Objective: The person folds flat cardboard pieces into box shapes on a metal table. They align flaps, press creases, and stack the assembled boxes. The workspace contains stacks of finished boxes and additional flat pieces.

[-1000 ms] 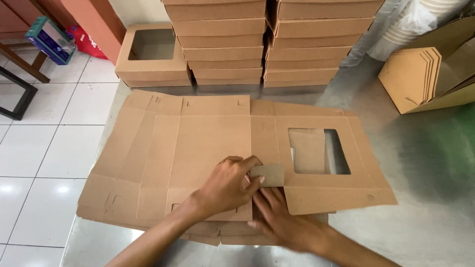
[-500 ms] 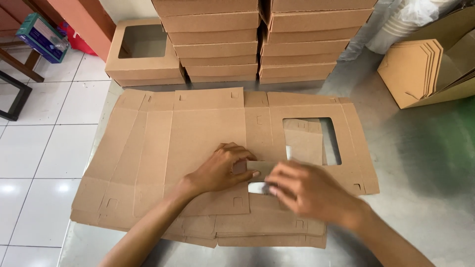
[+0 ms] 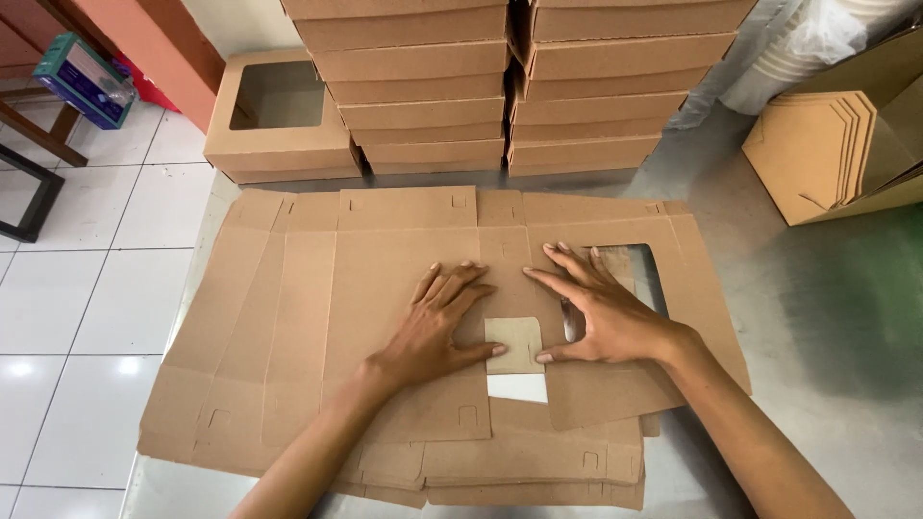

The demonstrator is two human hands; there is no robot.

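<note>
Fingers of both my hands were spread wide and lay flat, holding nothing, just pressing down on the flat cardboard sheet (image 3: 404, 279). My left hand (image 3: 437, 322) rested on the middle of the sheet, and my right hand (image 3: 601, 312) rested just beside it, near the window hole (image 3: 649, 274) cut in the sheet. Both thumbs pointed in at a small folded flap (image 3: 514, 344) that sat between my hands, and the thumb tips touched its sides. Just below the flap, a small white patch (image 3: 517, 387) showed.

That brown sheet lay open on top of more flat sheets (image 3: 519, 461) on the shiny metal table (image 3: 827, 327), right in front of me. At the far side stood two tall stacks of folded boxes (image 3: 510, 86). One box with a window (image 3: 279, 115) sat to the left of the stacks. On the far right was an open carton of cardboard pieces (image 3: 817, 154). White floor tiles (image 3: 87, 288) were on the left.
</note>
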